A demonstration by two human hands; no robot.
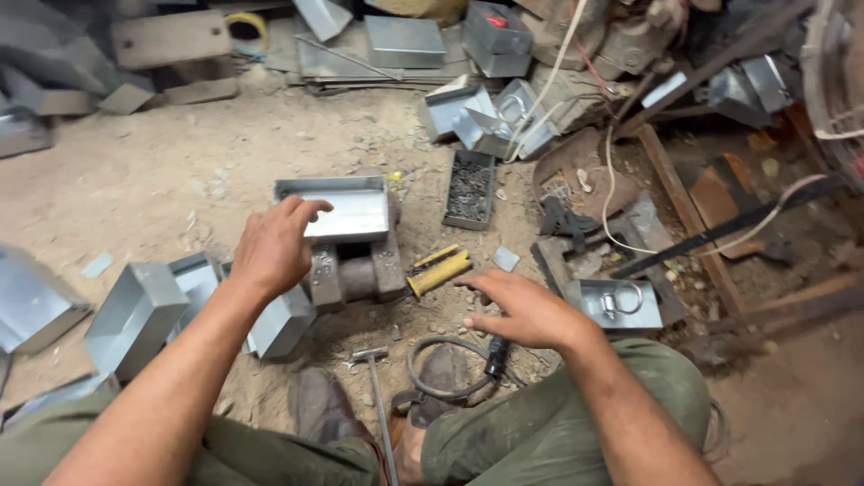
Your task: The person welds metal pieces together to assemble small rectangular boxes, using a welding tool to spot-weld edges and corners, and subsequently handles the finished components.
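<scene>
L hand [270, 247] hovers w/ fingers [306, 209] loosely spread & curled, holding nothing; tips sit at the near-left corner of the shallow rectangular grey sheet-metal tray [346, 209]. Can't tell if they touch the rim or hang just above it. Tray lies on top of a rusty dark iron block w/ grooves [355, 274], on the dirt floor [162, 171], just right of the L hand.

R hand [526, 310] is low, palm down, fingers [481, 281] stretched out flat & slightly apart, pointing left, gripping nothing. Nearest thing: yellow-handled tool [438, 270] lying on the floor just left & far of the fingertips, apart from them. Under/near the R hand a black cable loop [450, 364] curls on the floor beside the person's olive-green trouser knee [540, 423].

Around: small hammer w/ thin metal shaft [378, 396] near, between the legs. Left of the iron block, several folded grey sheet-metal boxes [135, 315] lying side by side. Far of the yellow tool, a narrow dark tray full of small rivets/screws [469, 189]. Right of the R hand, a small grey metal tray w/ a wire handle loop [616, 301]. Far side: pile of more grey metal boxes [468, 112], flat sheets & scrap; white cord [612, 216] runs down across the right part of the scene.
</scene>
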